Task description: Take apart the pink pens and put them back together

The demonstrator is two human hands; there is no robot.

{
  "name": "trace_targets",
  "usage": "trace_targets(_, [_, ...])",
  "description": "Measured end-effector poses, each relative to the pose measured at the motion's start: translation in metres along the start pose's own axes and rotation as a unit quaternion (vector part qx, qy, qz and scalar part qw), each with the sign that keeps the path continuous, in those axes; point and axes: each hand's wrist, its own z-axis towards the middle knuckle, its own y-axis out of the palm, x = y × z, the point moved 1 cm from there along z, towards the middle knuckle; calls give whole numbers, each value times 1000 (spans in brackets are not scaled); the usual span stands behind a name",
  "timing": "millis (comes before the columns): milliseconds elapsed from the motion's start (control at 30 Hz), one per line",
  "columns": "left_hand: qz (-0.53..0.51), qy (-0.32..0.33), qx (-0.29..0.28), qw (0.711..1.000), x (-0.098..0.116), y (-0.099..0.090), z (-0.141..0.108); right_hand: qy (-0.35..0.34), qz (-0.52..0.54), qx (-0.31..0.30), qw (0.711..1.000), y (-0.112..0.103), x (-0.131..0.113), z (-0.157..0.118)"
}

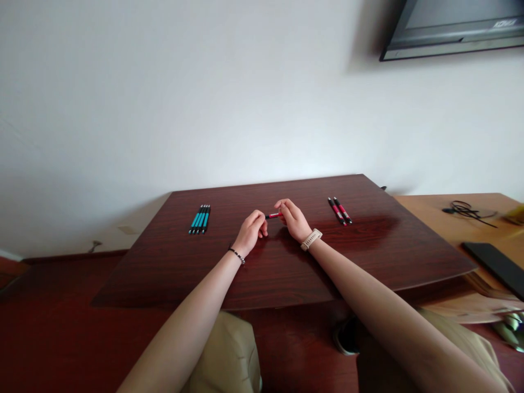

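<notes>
Between my two hands, just above the dark wooden table [254, 284], is a red and black pen [274, 215] held nearly level. My left hand [252, 228] pinches its black left end. The fingers of my right hand [292, 217] are closed round its right end and hide that end. Two more red and black pens [339, 210] lie side by side on the table, to the right of my right hand. Off to the left, several turquoise and black pens [200, 219] lie in a neat row.
Against the table's right side stands a lighter wooden desk [434, 213] with a coiled black cable [462, 209] and a flat black object [495, 266] on it. A white wall [229, 98] rises behind the table, and a screen [458, 33] hangs at upper right.
</notes>
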Motion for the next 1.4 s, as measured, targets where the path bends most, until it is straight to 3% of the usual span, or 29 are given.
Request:
trace_targets(233, [-57, -3, 36, 998, -5, 0, 1, -13, 7, 16, 1000, 0, 1, -1])
trace_targets(533, [-105, -6, 57, 993, -3, -4, -1, 37, 210, 61, 975, -16, 0, 7])
trace_targets(700, [-101, -1, 53, 993, -5, -3, -1, 39, 319, 46, 946, -37, -10, 10])
trace_targets(933, [-88, 1, 52, 995, -8, -4, 2, 1, 454, 99, 886, -71, -25, 12])
trace_targets(1133, [-46, 11, 29, 998, -7, -2, 1, 49, 466, 79, 880, -70, -51, -1])
trace_targets(1267, [-31, 4, 27, 999, -6, -2, 1, 98, 530, 79, 839, -71, -58, -15])
trace_targets(1400, [8, 8, 28, 1000, -4, -1, 1, 127, 578, 108, 799, -78, -50, -17])
